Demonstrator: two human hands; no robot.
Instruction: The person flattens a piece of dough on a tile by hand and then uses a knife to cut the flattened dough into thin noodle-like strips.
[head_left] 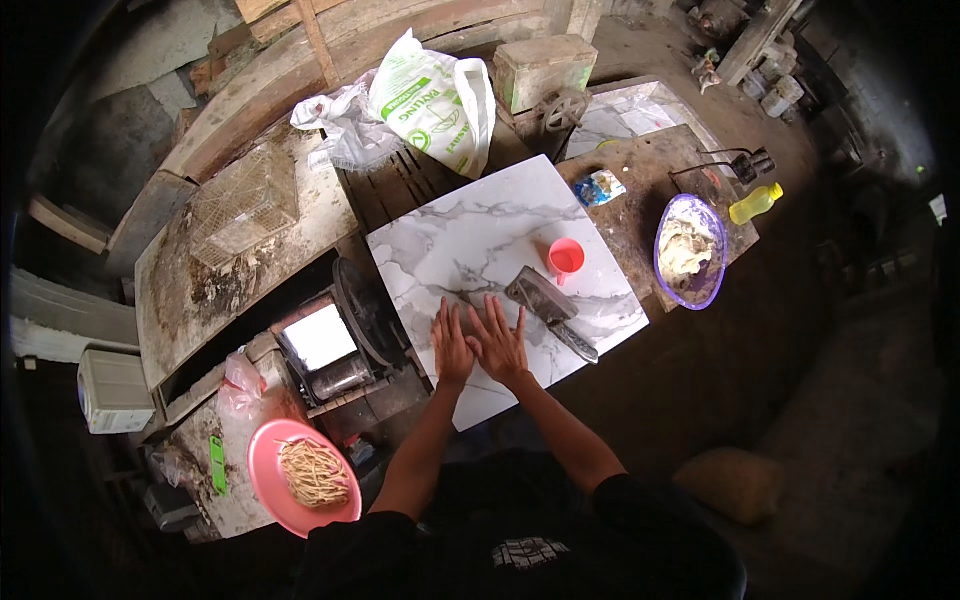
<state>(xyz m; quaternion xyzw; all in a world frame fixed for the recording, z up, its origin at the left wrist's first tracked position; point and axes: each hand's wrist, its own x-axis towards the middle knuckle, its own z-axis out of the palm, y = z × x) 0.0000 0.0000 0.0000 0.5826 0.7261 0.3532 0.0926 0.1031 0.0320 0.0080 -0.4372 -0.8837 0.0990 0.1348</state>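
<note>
My left hand and my right hand lie side by side, palms down and fingers stretched, on a marble-patterned board. Their thumbs meet, and neither hand grips anything that I can see; what may be beneath the palms is hidden. Just right of my right hand rests a cleaver with a broad dark blade, its handle pointing toward the near right. Beyond the cleaver stands a pink cup with a handle.
To the left sits a roller machine with a wheel. A pink basin of pale strips is at lower left. On the right, a purple basin holds dough beside a yellow bottle. A white sack lies behind the board.
</note>
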